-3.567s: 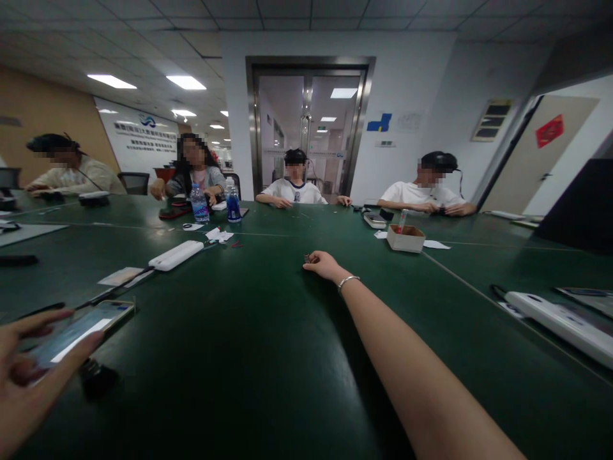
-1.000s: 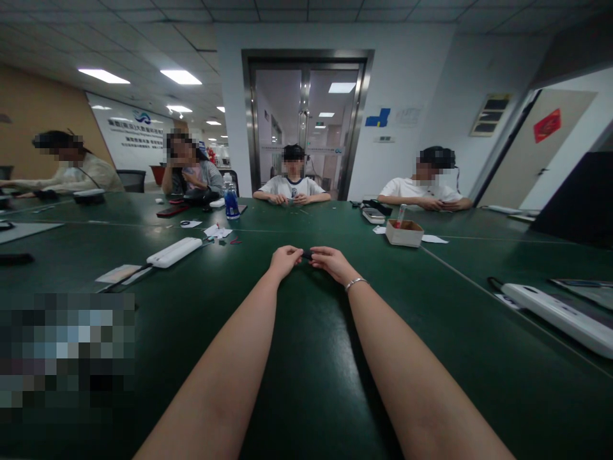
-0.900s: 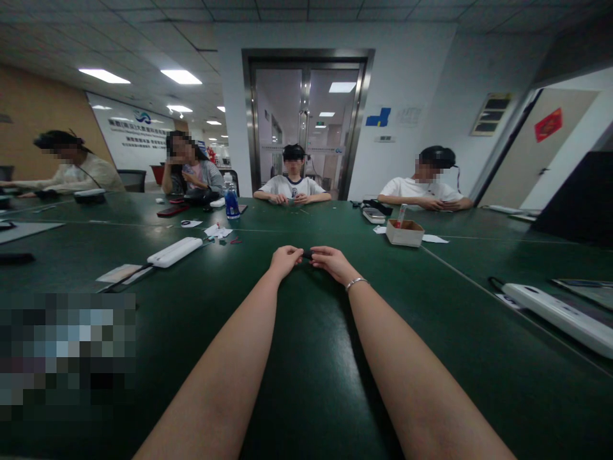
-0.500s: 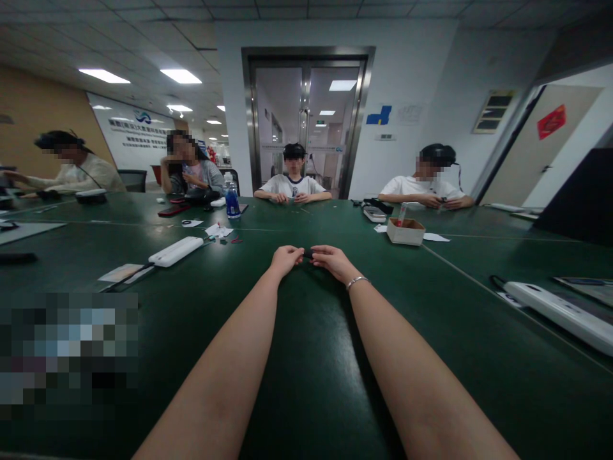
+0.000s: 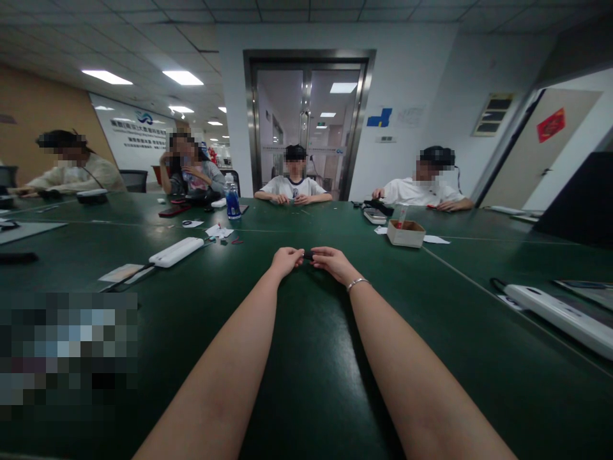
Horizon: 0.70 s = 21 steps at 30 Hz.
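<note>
Both my arms stretch far out over the dark green table. My left hand and my right hand meet at the fingertips, pinching a small dark object between them just above the tabletop. The object is too small to make out. A thin silver bracelet sits on my right wrist.
A white power strip lies to the left, another white power strip at the right. A small cardboard box stands beyond my right hand. A blue bottle and paper scraps lie further back. Several people sit along the far side.
At first my left hand was at the lower left by a phone and only the right held the object. Over the last second both hands grip it, almost still.
</note>
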{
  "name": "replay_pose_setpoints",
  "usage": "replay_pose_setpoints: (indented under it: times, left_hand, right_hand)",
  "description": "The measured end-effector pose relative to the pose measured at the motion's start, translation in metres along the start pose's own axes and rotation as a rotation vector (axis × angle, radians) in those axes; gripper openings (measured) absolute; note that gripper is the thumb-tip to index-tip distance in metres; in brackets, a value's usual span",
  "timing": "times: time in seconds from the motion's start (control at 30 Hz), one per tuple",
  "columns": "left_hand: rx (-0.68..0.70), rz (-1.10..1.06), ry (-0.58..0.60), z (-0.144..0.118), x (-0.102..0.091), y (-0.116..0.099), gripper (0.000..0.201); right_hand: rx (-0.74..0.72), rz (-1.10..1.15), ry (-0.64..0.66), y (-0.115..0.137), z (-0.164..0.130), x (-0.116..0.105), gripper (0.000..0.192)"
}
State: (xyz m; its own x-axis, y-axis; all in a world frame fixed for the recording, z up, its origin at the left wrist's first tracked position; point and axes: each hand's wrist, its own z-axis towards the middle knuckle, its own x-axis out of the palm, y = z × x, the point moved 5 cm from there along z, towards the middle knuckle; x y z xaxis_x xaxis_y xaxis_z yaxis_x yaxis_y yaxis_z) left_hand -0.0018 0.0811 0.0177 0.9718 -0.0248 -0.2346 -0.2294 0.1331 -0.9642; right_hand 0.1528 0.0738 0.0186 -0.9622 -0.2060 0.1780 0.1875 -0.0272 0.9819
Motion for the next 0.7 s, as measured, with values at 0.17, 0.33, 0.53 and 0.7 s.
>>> replay_pose_setpoints:
  times: [0.17, 0.33, 0.53, 0.7]
  left_hand:
    - [0.01, 0.011, -0.006, 0.0027, 0.0018, 0.0015, 0.024]
    - [0.017, 0.068, -0.018, 0.0052, 0.002, 0.0053, 0.028]
    - [0.009, 0.095, -0.043, 0.0065, 0.0009, 0.0077, 0.03]
    - [0.011, 0.088, -0.055, 0.0054, 0.0009, 0.0057, 0.031]
  right_hand:
    - [0.005, 0.002, -0.003, 0.0, -0.0002, 0.0004, 0.02]
    - [0.0, 0.012, -0.003, 0.0009, -0.0013, 0.0009, 0.019]
    - [0.0, 0.011, 0.005, 0.0, -0.0003, 0.0007, 0.02]
    - [-0.006, 0.011, 0.008, -0.0002, -0.0002, 0.0004, 0.019]
